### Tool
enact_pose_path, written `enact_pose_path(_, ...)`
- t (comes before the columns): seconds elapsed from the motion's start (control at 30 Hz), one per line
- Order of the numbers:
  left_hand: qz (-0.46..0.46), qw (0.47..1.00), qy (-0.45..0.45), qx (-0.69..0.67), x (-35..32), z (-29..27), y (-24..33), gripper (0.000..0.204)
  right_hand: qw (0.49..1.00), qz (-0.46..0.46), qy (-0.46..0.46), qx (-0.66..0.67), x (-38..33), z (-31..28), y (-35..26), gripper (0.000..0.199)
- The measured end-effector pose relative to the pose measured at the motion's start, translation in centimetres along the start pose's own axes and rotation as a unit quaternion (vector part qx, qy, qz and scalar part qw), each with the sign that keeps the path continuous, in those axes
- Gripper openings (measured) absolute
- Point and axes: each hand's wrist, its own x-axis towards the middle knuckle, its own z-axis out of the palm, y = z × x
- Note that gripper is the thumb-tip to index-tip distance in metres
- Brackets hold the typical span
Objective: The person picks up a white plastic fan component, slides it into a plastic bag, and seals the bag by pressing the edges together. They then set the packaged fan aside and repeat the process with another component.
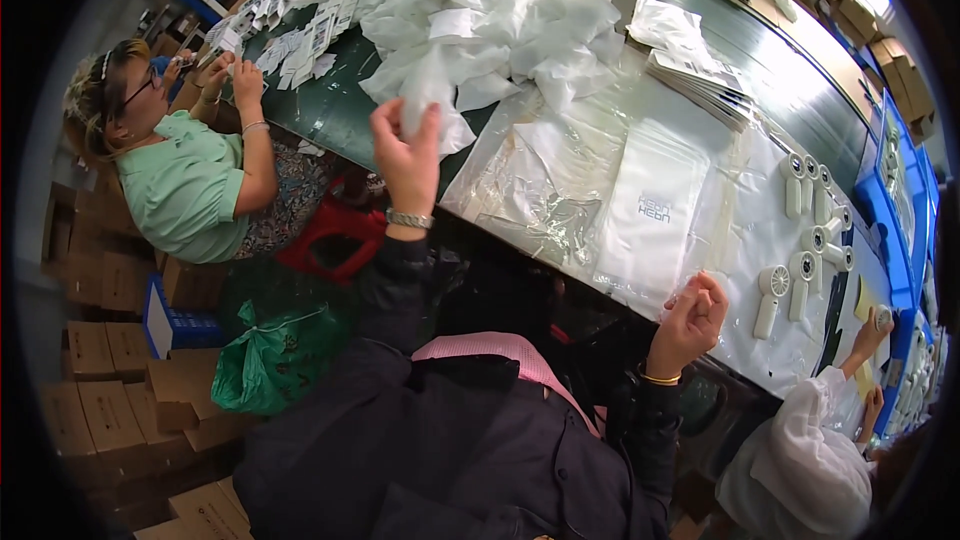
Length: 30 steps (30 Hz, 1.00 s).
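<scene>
You are seated at a long dark green worktop (330,110) in a packing room, with brown cardboard boxes (110,400) stacked on the floor to your left and a green plastic bag (270,360) beside them. Most of the worktop near you is covered with clear plastic sheeting (560,180), and a flat white pouch (650,205) lies on it in front of you.

Your left hand (405,155) is raised over the worktop edge, fingers closed in a pinch on a white fabric piece (430,105) drawn from the near side of the big heap of white fabric pieces (500,20) that fills the far middle of the surface. A metal watch band sits on that wrist.

Your right hand (692,315) hovers just over the near edge of the sheeting, fingers curled loosely inward; you cannot tell from this view whether it holds anything small. A thin gold bangle circles that wrist.

To its right, several small white handheld fans (800,240) lie in rows. A stack of flat packets (700,80) rests beyond the pouch. A person in a green shirt (190,190) works at the far left with small paper cards (290,40), and a white sleeve (820,430) of another person reaches in at lower right, near blue bins (900,230).
</scene>
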Motion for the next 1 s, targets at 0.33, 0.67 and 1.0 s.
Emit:
enact_pose_path(0.33, 0.023, 0.949, 0.114, 0.292, 6.4, -5.2, -10.8, 0.060, 1.000, 0.006, 0.007, 0.015, -0.3, 0.2, 0.2, 0.012)
enact_pose_path(0.67, 0.133, 0.917, 0.130, 0.354, 5.5, -4.4, -11.1, 0.062, 0.998, -0.050, 0.010, 0.029, -0.2, -0.1, 1.3, 0.016)
enact_pose_path(1.0, 0.232, 0.971, -0.034, 0.037, -5.7, 2.6, 3.5, 0.010, 0.997, -0.069, -0.009, -0.032, -0.8, -1.5, 2.9, 0.024)
